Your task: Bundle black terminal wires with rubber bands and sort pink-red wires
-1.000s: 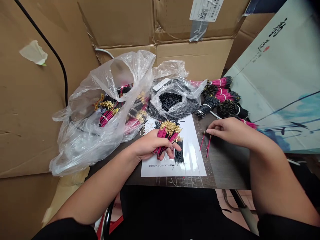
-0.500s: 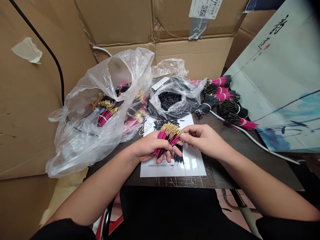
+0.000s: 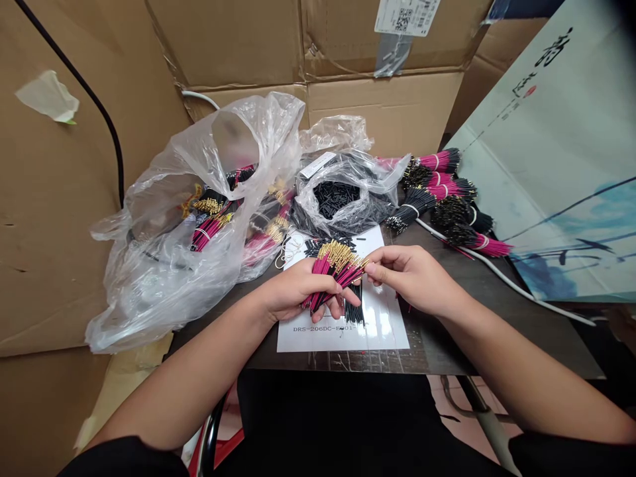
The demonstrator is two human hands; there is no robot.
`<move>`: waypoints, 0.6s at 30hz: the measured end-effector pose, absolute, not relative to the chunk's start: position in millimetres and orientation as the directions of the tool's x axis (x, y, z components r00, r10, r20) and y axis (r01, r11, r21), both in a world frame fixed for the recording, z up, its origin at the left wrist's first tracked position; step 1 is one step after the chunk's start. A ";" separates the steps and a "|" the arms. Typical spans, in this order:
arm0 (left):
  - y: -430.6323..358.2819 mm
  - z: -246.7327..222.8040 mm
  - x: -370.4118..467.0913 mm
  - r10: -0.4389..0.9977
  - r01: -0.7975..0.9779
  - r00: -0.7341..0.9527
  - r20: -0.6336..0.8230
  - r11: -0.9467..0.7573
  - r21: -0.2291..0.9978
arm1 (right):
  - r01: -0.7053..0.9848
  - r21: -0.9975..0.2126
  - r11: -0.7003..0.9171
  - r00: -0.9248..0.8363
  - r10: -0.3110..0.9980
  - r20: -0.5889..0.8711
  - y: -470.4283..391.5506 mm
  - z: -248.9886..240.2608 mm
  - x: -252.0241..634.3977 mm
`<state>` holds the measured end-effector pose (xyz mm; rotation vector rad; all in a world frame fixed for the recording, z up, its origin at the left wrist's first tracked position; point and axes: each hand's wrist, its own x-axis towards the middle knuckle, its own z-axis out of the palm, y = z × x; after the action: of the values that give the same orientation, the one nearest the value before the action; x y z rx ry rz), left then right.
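Observation:
My left hand [image 3: 311,288] is wrapped round a bundle of pink and black wires [image 3: 328,275], whose gold tips fan out up and to the right. At the right edge of the fan, my right hand [image 3: 392,271] pinches with thumb and forefinger at the gold tips; what exactly lies between them is too small to tell. Under the hands is a white printed sheet [image 3: 298,338]. Loose black wires [image 3: 354,308] lie on it beside the bundle, and short black tubes [image 3: 318,247] are scattered behind the bundle.
An open plastic bag of black tubes [image 3: 335,199] stands behind the sheet. A large clear bag [image 3: 163,291] with wire bundles is at the left. Tied pink and black bundles [image 3: 447,192] lie at the right, near a white cable [image 3: 521,291]. Cardboard [image 3: 382,112] stands behind.
My right hand has shifted slightly to the right, and the gold tips at the bundle's right edge have spread further toward it. My left hand has kept its hold on the bundle.

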<state>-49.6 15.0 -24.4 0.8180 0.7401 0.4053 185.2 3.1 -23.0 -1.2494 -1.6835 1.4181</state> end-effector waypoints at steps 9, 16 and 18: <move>15.6 -21.3 -47.2 0.593 0.000 0.672 -0.444 0.599 0.800 | 0.286 -0.958 -0.032 -0.412 0.898 -0.153 4.8 -24.3 190.0; 16.0 -22.4 -48.6 0.617 0.025 0.650 -0.444 0.566 0.824 | 0.346 -0.938 -0.007 -0.367 0.919 -0.143 3.4 -27.1 190.6; 16.5 -22.6 -48.9 0.622 0.037 0.639 -0.453 0.562 0.826 | 0.366 -0.931 0.005 -0.338 0.933 -0.128 3.7 -27.3 192.0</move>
<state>-48.9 16.5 -22.6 0.9239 0.8234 0.3947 192.0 3.7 -27.3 -1.3376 -1.7362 1.3305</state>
